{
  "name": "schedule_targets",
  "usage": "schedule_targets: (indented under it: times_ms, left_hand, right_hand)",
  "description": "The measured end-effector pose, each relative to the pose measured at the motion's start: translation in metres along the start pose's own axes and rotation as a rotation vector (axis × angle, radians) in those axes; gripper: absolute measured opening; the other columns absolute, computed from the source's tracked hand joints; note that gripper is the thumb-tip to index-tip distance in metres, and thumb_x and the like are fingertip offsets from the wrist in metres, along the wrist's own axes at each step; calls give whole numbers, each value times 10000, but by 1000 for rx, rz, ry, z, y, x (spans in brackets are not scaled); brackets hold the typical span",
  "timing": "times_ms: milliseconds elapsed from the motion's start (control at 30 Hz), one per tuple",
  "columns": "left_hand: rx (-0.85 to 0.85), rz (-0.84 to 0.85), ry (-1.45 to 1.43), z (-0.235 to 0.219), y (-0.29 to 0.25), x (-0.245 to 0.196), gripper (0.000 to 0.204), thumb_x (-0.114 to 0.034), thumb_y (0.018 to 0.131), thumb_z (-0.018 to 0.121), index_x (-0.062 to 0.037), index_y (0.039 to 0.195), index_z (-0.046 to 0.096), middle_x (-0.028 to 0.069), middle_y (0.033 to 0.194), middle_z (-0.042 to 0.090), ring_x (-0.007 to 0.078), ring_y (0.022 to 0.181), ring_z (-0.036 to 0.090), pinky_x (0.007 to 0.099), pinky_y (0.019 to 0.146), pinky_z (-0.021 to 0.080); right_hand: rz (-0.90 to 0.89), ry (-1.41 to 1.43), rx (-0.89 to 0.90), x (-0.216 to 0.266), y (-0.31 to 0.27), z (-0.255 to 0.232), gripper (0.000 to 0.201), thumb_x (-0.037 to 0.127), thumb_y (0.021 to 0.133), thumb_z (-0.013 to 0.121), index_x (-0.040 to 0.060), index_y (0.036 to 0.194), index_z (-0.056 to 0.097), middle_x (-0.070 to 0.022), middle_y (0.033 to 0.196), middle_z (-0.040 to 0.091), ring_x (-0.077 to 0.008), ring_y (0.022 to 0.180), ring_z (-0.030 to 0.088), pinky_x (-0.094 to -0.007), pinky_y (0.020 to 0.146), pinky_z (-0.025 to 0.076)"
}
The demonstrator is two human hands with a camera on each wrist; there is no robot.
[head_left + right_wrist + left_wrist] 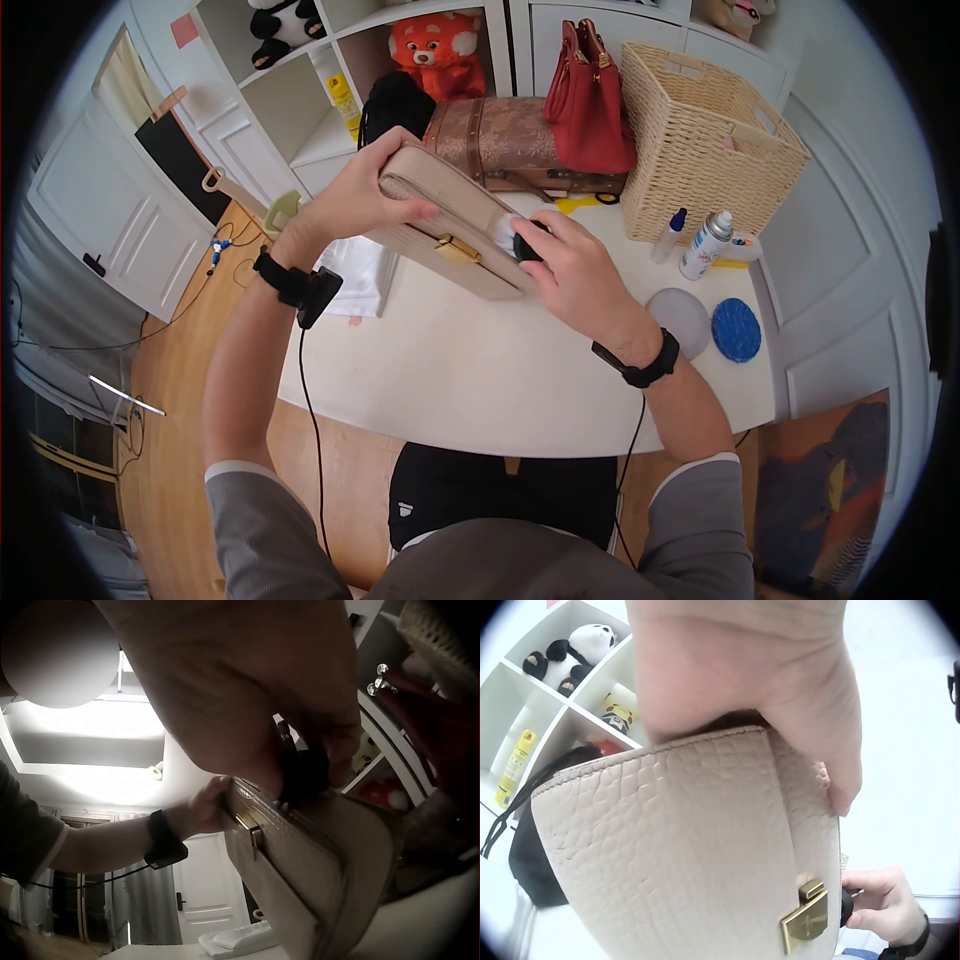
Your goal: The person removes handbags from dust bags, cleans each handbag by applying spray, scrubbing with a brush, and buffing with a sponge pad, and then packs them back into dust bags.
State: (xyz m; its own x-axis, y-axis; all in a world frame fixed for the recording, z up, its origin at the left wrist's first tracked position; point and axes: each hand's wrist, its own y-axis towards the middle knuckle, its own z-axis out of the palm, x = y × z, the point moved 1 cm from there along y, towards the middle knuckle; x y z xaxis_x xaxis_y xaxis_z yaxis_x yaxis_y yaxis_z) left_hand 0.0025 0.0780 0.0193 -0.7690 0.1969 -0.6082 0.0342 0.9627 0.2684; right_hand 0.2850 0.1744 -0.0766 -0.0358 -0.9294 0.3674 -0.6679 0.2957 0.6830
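Observation:
A beige crocodile-textured handbag (460, 200) with a gold clasp (457, 250) is tilted up over the white table (440, 380). My left hand (350, 195) grips its left end, thumb along the clasp side; the other fingers are partly hidden behind the bag. At the opposite end, my right hand (585, 280) pinches a small black tool (526, 244) with a white end (503, 233) against the bag's surface. The black piece (846, 906) also shows at the bag's edge in the left wrist view. I cannot tell exactly what kind of tool it is.
Behind the bag stand a brown trunk (490, 135), a red handbag (590, 115) and a wicker basket (690, 150). On the right are a spray can (707, 247), a blue-capped bottle (669, 238), a grey disc (679, 322) and a blue disc (736, 330). White cloth (362, 280) lies left.

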Motion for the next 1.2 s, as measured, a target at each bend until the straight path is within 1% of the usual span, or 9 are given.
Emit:
schedule_targets:
  times_ms: [233, 433, 500, 633, 700, 733, 833, 900, 1200]
  left_hand:
    - [-140, 74, -113, 1, -7, 33, 577, -250, 793, 930, -85, 1227, 587, 20, 1071, 660, 134, 1034, 622, 307, 932, 520]
    - [-118, 117, -132, 2, -8, 27, 593, -269, 778, 950, -68, 1215, 603, 13, 1053, 669, 125, 1023, 625, 298, 920, 524]
    - [-112, 122, -143, 4, -6, 14, 599, -271, 771, 955, -59, 1212, 609, 19, 1051, 674, 125, 1018, 629, 299, 914, 528]
    - [-85, 172, -74, 17, 3, -13, 662, -306, 725, 982, -25, 1219, 642, 73, 1034, 720, 158, 950, 665, 314, 884, 546]
    - [-34, 230, -39, 22, 8, -23, 680, -329, 705, 991, -12, 1204, 653, 100, 981, 728, 194, 898, 683, 326, 850, 549]
    - [-86, 307, -22, 26, 11, -23, 684, -344, 690, 998, -3, 1178, 662, 117, 934, 721, 218, 864, 690, 336, 819, 550]
    - [-20, 230, 9, 26, 13, -19, 727, -235, 698, 995, -23, 1266, 593, 32, 1100, 681, 114, 1027, 591, 299, 954, 515]
    - [-14, 175, 13, 21, 7, -17, 709, -242, 706, 991, -32, 1253, 592, 28, 1092, 680, 113, 1019, 596, 297, 939, 520]
    - [-93, 139, -112, 10, -7, 9, 608, -290, 754, 955, -55, 1191, 604, 39, 1039, 690, 128, 973, 643, 300, 883, 542]
  right_hand:
    - [185, -126, 287, -48, -76, 6, 436, 20, 866, 758, 5, 1292, 661, -193, 1185, 647, -408, 1139, 637, -460, 973, 543]
    - [299, -49, -3, -30, -44, -44, 441, 23, 872, 751, -6, 1300, 647, -214, 1187, 693, -396, 1053, 690, -435, 931, 562]
    - [505, 55, 10, -5, -5, -57, 441, 19, 874, 743, 2, 1303, 645, -218, 1183, 703, -385, 1002, 711, -420, 908, 573]
    - [191, 141, -66, 25, 53, -45, 434, 16, 870, 741, 13, 1295, 656, -205, 1162, 702, -378, 1001, 709, -416, 901, 578]
    - [-64, 218, -119, 43, 74, -33, 436, -25, 920, 708, 20, 1350, 651, -132, 1175, 700, -192, 939, 681, -288, 811, 555]
    - [-60, 216, -118, 43, 79, -29, 436, -25, 920, 708, 20, 1350, 651, -132, 1175, 700, -192, 939, 681, -288, 811, 555]
    - [-157, 189, -194, 41, 85, -23, 449, -37, 911, 714, 13, 1353, 654, -144, 1220, 704, -227, 946, 688, -293, 834, 558]
    - [-80, 170, -112, 26, 72, -21, 434, 0, 885, 727, -9, 1313, 654, -213, 1239, 685, -404, 1082, 691, -414, 897, 579]
    - [141, 136, 52, -2, 1, -9, 464, 0, 895, 727, -19, 1350, 635, -225, 1230, 673, -425, 1091, 663, -420, 935, 550]
